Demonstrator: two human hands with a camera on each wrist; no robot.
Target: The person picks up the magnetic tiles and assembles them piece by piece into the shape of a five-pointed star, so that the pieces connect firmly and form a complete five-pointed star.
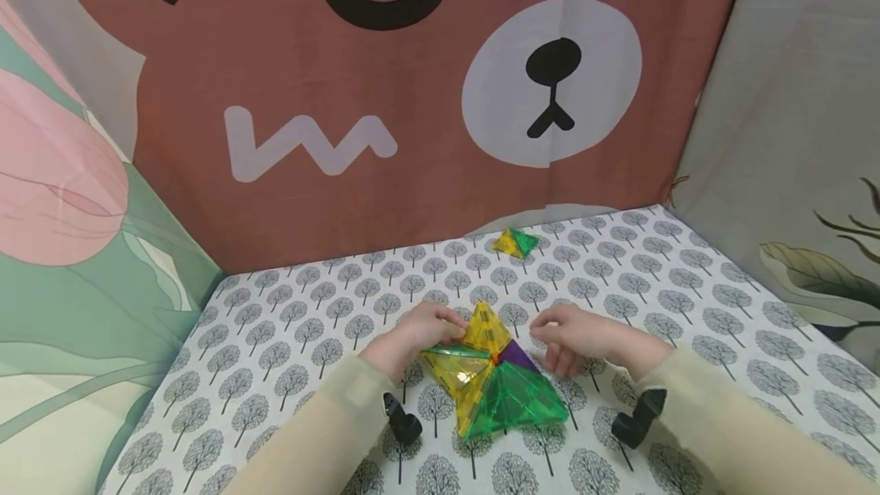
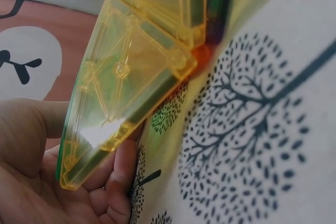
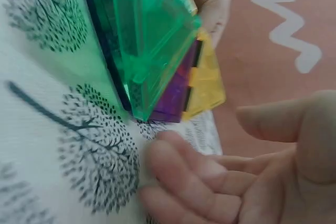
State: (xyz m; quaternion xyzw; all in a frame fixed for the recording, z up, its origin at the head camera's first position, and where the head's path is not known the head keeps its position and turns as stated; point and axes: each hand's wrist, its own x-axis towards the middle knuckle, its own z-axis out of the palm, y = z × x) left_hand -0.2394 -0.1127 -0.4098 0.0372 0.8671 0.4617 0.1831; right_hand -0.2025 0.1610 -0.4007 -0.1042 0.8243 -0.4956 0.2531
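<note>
A build of translucent magnetic tiles in yellow, green and purple lies on the cloth in the head view, with a large green tile (image 1: 519, 397) in front and a yellow tile (image 1: 486, 328) pointing away. My left hand (image 1: 421, 329) grips its left corner; in the left wrist view the thumb lies behind a yellow tile (image 2: 131, 51) and the fingers curl below. To the right, my right hand (image 1: 584, 333) hovers apart from the build, fingers loosely bent and holding nothing. The right wrist view shows a purple tile (image 3: 173, 95) between the green and yellow ones.
A small yellow and green tile pyramid (image 1: 507, 244) stands near the back of the tree-patterned cloth (image 1: 302, 331). Behind rises a brown curtain with a bear face (image 1: 412, 98). Patterned fabric (image 1: 55, 250) hangs at the left, grey fabric (image 1: 777, 136) at the right.
</note>
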